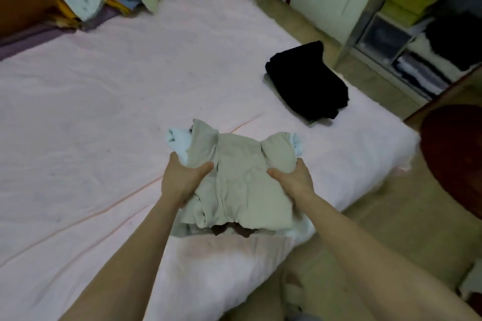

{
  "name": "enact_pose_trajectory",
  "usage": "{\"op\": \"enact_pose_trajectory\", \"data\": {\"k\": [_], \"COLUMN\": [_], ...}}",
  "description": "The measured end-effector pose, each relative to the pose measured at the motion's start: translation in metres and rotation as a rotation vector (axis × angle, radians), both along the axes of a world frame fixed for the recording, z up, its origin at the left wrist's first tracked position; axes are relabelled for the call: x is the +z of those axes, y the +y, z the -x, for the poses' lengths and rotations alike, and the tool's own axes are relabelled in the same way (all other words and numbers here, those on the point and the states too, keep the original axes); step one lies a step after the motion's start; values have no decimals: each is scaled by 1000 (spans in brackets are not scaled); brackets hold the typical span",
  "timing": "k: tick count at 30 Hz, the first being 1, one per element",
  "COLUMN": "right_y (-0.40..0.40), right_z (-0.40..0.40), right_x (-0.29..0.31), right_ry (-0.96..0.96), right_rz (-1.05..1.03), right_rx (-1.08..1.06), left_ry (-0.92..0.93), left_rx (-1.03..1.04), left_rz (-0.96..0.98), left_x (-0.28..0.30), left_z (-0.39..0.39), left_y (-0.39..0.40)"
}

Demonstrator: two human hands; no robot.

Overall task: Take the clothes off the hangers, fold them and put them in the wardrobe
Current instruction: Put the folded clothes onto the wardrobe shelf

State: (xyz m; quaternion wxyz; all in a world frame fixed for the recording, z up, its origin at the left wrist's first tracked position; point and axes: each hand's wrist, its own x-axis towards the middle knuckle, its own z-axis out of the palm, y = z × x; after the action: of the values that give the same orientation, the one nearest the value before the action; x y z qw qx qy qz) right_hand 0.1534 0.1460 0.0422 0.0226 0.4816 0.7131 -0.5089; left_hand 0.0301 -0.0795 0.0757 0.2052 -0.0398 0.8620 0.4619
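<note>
I grip the folded beige stack [242, 182] at 6 o'clock, left hand [182, 180] and right hand [294, 180] each clamping a side, apparently to keep its layers together for carrying. It sits on the pink bed [117, 101]; a black folded pile [307, 81] and the open wardrobe [417, 34] lie toward 2 o'clock.

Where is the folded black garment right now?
The folded black garment lies on the pink bed, near its right edge, beside the open wardrobe.
</note>
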Motion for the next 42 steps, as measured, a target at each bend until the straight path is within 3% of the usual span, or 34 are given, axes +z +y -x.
{"op": "enact_pose_trajectory", "data": {"k": [5,14,20,28,33,42], "right_y": [116,379,508,686,801,951], "right_z": [-82,-257,-315,-311,-274,-158], "right_x": [48,116,152,153,157,165], "right_ry": [24,130,42,-43,-203,-180], "right_rz": [-51,-216,-304,-446,-658,-782], "right_rx": [-130,-377,-400,-384,-211,161], "left_ry": [61,281,305,304,254,292], "left_rx": [-239,-638,-709,-785,-775,-632], "left_rz": [50,56,50,56,58,214], "left_x": [45,105,131,126,125,134], "left_z": [-50,-194,-239,-230,-203,-112], "left_y": [143,488,638,841,960,1079]}}
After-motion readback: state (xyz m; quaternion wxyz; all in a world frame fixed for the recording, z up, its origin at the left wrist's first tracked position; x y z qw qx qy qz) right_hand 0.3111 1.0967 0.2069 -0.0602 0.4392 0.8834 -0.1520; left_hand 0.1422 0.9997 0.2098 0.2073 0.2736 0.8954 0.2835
